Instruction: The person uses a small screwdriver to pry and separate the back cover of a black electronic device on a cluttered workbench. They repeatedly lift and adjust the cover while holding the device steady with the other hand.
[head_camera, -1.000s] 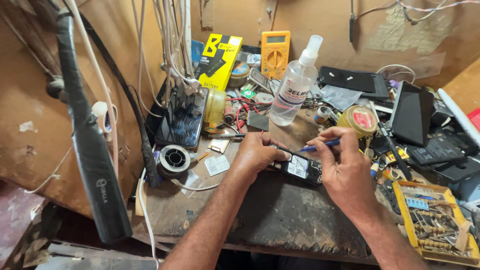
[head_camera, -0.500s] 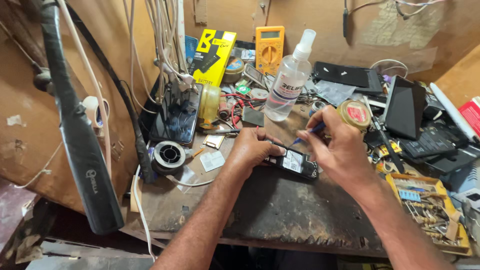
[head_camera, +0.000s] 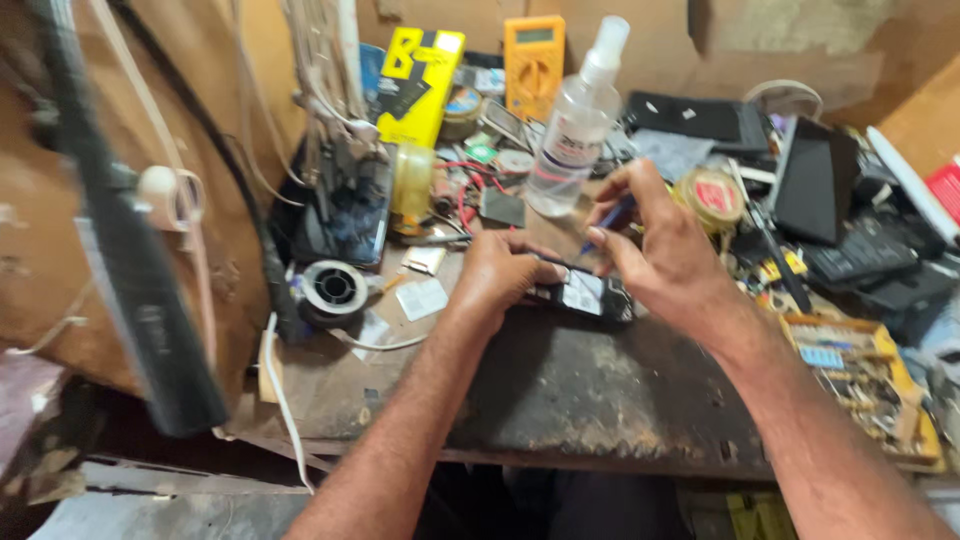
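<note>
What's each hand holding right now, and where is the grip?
The left hand steadies the opened phone on the bench, gripping its left end. The right hand pinches a blue-handled tool at its upper handle, tip pointing down toward the phone.

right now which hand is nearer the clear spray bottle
Right. The right hand, holding a blue tool, is just below and beside the spray bottle. The left hand sits lower and further left, resting on the small dark device.

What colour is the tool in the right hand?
Blue tool in the right hand; head view.
</note>
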